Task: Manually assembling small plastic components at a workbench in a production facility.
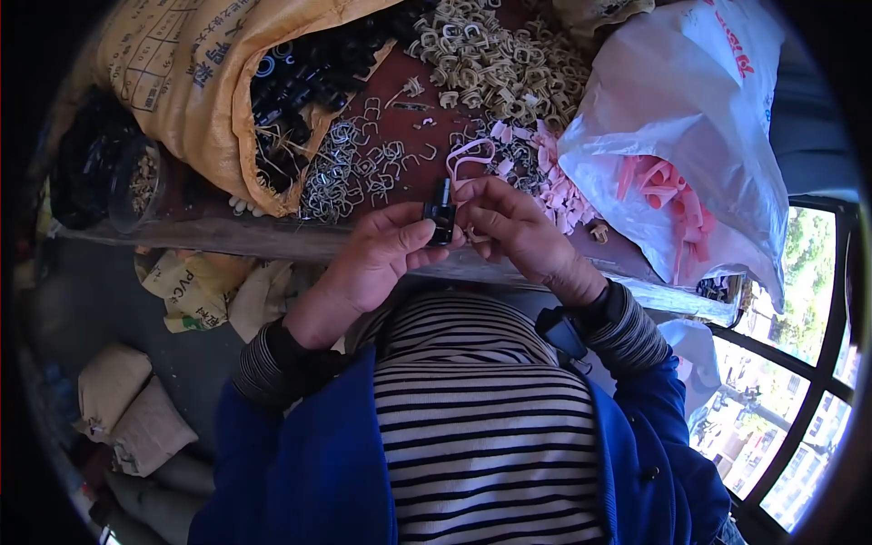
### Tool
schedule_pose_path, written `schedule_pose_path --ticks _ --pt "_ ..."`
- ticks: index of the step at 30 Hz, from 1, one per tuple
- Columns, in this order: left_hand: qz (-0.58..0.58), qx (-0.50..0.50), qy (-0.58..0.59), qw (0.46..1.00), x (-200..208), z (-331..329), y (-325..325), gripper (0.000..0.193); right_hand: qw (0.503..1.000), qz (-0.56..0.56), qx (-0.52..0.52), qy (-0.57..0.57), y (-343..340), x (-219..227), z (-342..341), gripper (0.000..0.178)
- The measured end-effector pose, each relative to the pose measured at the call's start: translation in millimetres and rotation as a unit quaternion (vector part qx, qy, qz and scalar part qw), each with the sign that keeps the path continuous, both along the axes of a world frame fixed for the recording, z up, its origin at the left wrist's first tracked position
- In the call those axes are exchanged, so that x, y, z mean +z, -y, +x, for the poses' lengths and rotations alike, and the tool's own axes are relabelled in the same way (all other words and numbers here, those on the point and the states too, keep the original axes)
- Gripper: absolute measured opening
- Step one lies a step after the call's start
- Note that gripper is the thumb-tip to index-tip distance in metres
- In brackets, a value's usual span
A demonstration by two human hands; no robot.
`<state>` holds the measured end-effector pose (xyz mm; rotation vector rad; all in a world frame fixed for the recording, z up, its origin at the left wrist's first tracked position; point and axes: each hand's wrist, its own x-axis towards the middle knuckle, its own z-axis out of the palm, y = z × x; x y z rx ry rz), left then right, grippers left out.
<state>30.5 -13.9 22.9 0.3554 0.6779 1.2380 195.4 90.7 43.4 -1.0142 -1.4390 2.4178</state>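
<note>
Between the fingers of my left hand [372, 254] is a small black plastic fitting [440, 223], with a metal shank standing up from it. My right hand [520, 225] is right beside it, its thumb and forefinger closed on a pink strip [471, 145] that loops up and over beyond the fitting. The tips of the right fingers touch or almost touch the fitting's side; exactly where they meet is hidden. Both hands are held over the near edge of the table. Past them lie loose U-shaped metal clips [332, 173] and small pink pieces [561, 195].
An orange woven sack [195, 100] spills black parts [300, 86] on the left, near a clear round tub [141, 182]. Beige ring-shaped pieces [500, 68] are heaped at the back. A white plastic bag [677, 109] of pink strips stands right. Cloth bundles [136, 409] lie lower left.
</note>
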Motion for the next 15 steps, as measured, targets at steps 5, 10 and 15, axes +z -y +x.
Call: schedule_pose_path --ticks 5,10,15 --pt "-0.013 -0.029 0.068 0.997 -3.5 0.6 0.3 0.026 0.994 0.109 0.02 -0.014 3.2 10.4 -13.5 0.023" --pt "-0.006 -0.027 0.085 0.996 -6.5 0.5 1.4 0.027 0.992 0.111 -0.001 -0.053 10.8 -7.5 -16.2 0.024" --pt "0.004 -0.005 0.125 0.992 -16.0 -0.1 1.8 0.027 0.992 0.119 0.005 -0.048 10.1 -6.8 -18.9 0.025"
